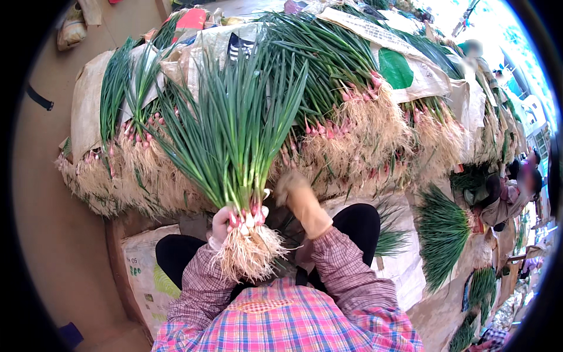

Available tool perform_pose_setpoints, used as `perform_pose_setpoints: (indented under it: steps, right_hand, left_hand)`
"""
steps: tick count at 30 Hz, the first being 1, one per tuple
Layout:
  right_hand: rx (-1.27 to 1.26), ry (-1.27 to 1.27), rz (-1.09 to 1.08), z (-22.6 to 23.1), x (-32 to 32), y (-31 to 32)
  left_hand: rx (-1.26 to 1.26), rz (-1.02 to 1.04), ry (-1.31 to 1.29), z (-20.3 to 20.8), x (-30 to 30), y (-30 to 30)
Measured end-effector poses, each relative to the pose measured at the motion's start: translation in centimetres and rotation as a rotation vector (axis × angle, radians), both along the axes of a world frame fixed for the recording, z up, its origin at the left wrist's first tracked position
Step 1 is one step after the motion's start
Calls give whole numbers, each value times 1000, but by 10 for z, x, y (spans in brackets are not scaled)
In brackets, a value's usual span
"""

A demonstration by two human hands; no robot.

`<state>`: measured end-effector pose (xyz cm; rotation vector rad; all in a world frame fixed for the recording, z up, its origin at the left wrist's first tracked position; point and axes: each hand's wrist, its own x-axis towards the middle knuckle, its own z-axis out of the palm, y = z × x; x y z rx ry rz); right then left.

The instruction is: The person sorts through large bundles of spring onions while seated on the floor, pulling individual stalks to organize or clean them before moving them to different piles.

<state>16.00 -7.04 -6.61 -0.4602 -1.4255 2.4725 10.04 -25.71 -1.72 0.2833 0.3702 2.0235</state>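
My left hand (219, 225) is closed round a bunch of spring onions (243, 141), just above its pink-and-white bulbs. The long green leaves fan upward, and a mat of pale roots hangs below the hand toward my lap. To the right of the bunch is my right hand (294, 190) in a tan glove. Motion smears its fingers, so I cannot make out whether they grip anything. Beyond both hands stands a long heap of spring onions (334, 76), with bulbs and roots facing me.
Pale printed sacks (410, 67) lie over parts of the heap. A flattened sack (151, 267) lies left of my knee. More spring onions (443, 234) are spread on the right. A co-worker (510, 193) sits farther right. Brown floor (53, 193) runs along the left.
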Motion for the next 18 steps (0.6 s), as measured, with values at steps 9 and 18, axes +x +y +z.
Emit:
perform_pose_setpoints:
  steps: [9, 18]
  right_hand:
    - [1867, -475, -493, 54, 7, -6]
    - [1604, -529, -374, 126, -42, 78]
  left_hand:
    - [37, -2, 188, 5, -19, -20]
    - [-47, -29, -5, 30, -6, 12]
